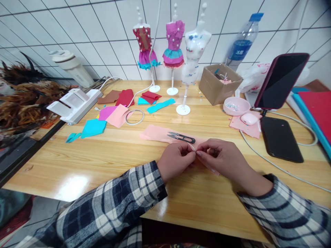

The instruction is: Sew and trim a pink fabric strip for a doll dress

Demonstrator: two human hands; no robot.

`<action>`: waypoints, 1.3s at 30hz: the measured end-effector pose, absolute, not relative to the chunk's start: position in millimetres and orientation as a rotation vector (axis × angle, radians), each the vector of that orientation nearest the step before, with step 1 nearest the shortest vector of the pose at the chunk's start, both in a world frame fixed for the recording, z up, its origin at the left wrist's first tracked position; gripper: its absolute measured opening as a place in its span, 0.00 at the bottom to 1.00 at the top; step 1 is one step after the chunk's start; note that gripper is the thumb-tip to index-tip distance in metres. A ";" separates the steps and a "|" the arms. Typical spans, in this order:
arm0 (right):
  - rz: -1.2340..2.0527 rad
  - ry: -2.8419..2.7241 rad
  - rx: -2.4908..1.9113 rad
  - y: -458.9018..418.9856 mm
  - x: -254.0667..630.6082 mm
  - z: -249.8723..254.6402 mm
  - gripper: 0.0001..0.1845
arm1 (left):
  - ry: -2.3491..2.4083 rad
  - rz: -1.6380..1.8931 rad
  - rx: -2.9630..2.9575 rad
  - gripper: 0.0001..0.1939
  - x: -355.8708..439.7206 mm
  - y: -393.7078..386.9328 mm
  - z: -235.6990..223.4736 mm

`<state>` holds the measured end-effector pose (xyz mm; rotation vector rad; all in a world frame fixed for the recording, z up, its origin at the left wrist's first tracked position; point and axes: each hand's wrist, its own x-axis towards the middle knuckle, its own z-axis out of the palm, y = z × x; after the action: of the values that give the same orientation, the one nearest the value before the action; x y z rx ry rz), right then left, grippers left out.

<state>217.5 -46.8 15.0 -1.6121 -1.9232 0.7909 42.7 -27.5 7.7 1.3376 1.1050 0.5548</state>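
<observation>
Already two forms (140,25) wear dresses (173,36), the third (198,43) none, beyond the left hand (173,160) and right hand (224,159), both pinching a pale strip (192,147).

Left hand (176,160) and right hand (222,159): fingertips pinched together over the counter (116,179), a thin pale strand (191,147) at the left grip. Snips (181,137) — blades pointing left — rest on pink fabric (157,133) just beyond. Three miniature dress forms stand behind: two clothed (145,44) (173,44), one bare (196,51).
</observation>
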 end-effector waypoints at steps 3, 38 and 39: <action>0.801 -1.930 -1.623 -47.0 216.7 14.7 0.08 | 1.121 0.551 1.386 0.06 42.5 -28.1 6.2; 1.370 -1.654 -1.552 -33.6 218.9 6.5 0.15 | 1.074 0.525 1.310 0.04 41.6 -26.5 12.4; 1.345 -1.668 -1.561 -33.8 218.6 6.2 0.15 | 1.076 0.527 1.310 0.04 41.6 -26.4 12.4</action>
<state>218.6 -33.8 6.2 -1.5607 -1.6677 1.3452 41.6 -26.4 12.4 1.3103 1.0758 0.5275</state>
